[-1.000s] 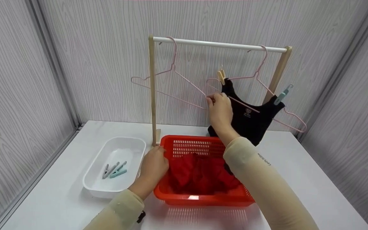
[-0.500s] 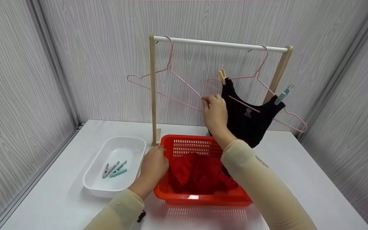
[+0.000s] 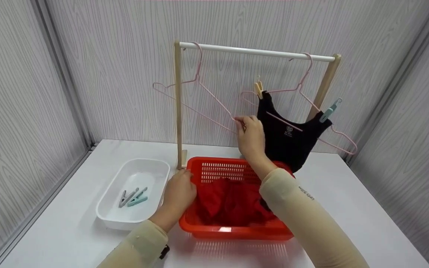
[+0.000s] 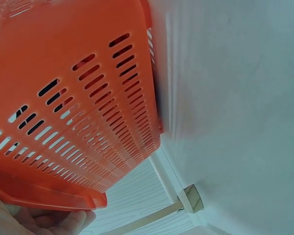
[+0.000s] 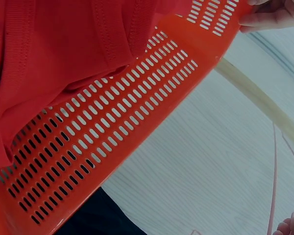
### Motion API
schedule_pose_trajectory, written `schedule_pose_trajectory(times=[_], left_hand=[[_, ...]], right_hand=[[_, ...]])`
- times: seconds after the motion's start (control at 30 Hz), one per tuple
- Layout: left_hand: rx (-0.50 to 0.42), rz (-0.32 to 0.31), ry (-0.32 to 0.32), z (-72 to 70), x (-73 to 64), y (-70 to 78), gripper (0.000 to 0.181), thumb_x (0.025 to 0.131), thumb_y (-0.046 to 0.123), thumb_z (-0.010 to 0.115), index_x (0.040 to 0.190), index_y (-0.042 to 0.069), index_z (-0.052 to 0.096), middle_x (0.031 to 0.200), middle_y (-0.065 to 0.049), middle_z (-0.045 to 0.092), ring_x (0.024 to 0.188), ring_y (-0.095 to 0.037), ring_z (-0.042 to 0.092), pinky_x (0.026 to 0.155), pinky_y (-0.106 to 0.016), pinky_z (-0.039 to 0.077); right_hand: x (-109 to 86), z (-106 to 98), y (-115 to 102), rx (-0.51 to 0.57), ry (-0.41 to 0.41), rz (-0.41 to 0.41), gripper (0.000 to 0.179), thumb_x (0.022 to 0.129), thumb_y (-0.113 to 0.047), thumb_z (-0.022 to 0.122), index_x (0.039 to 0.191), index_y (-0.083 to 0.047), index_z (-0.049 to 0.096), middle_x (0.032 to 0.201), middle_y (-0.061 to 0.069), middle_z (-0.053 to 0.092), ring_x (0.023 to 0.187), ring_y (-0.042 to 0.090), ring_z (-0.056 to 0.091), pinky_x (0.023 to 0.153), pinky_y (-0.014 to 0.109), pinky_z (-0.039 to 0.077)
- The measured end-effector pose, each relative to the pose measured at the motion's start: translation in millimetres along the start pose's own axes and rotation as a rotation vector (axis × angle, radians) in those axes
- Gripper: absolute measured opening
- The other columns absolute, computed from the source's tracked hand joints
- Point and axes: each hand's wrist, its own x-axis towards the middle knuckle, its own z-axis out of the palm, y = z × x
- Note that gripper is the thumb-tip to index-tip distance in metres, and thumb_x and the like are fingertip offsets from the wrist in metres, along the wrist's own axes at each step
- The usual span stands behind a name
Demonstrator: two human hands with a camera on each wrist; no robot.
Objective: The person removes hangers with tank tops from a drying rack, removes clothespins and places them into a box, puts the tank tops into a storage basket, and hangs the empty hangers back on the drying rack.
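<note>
My right hand pinches the right end of a pink clothes hanger, whose hook sits over the left part of the rack's white rod. Curled over the left rim of a red plastic basket is my left hand; in the left wrist view its fingers lie under that rim. Red cloth is bunched inside the basket. Behind my right hand, a black garment hangs from a second pink hanger, held by a yellow clothespin and a blue-green clothespin.
A white tray stands left of the basket, with a grey clothespin and a blue-green clothespin in it. The rack's wooden left post rises just behind the left hand. Wood-patterned walls enclose the white table.
My right hand has moved left and slightly down with the hanger's end, and the hanger has swung, its left end now higher. The left hand stays on the basket rim.
</note>
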Motion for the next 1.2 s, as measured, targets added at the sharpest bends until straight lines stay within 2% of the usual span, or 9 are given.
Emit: schedule_pose_trajectory(times=[0.17,0.47,0.9,1.2], left_hand=[[0.021,0.036,0.039,0.8,0.3,0.2,0.022,0.085,-0.001,0.063,0.104,-0.005,0.072,0.103,-0.017,0.07,0.097,-0.035,0.069,0.089,-0.045,0.056],[0.012,0.007,0.006,0.8,2.8,0.1,0.023,0.087,0.001,0.064,0.108,-0.004,0.072,0.108,-0.017,0.07,0.099,-0.034,0.069,0.091,-0.046,0.055],[0.021,-0.012,-0.001,3.1,0.7,-1.0,0.023,0.087,0.001,0.065,0.109,-0.003,0.07,0.106,-0.016,0.07,0.098,-0.033,0.068,0.09,-0.045,0.055],[0.032,0.039,0.048,3.9,-0.9,-0.8,0.022,0.084,-0.001,0.065,0.104,-0.004,0.072,0.103,-0.017,0.07,0.097,-0.035,0.068,0.088,-0.045,0.056]], right_hand=[[-0.7,-2.3,4.6,0.022,-0.005,-0.005,0.023,0.102,-0.02,0.059,0.113,-0.005,0.073,0.106,0.01,0.064,0.101,0.024,0.056,0.088,0.037,0.047],[-5.2,-8.3,14.0,0.062,0.017,-0.036,0.021,0.102,-0.017,0.06,0.11,-0.002,0.072,0.101,0.012,0.063,0.092,0.025,0.055,0.08,0.037,0.047],[-10.4,-12.5,20.9,0.068,0.034,-0.047,0.021,0.101,-0.017,0.061,0.104,0.001,0.073,0.095,0.013,0.061,0.085,0.026,0.055,0.077,0.038,0.046],[-15.9,-21.0,20.2,0.096,0.033,-0.05,0.02,0.101,-0.016,0.061,0.102,0.0,0.073,0.095,0.012,0.061,0.085,0.025,0.053,0.076,0.036,0.044]])
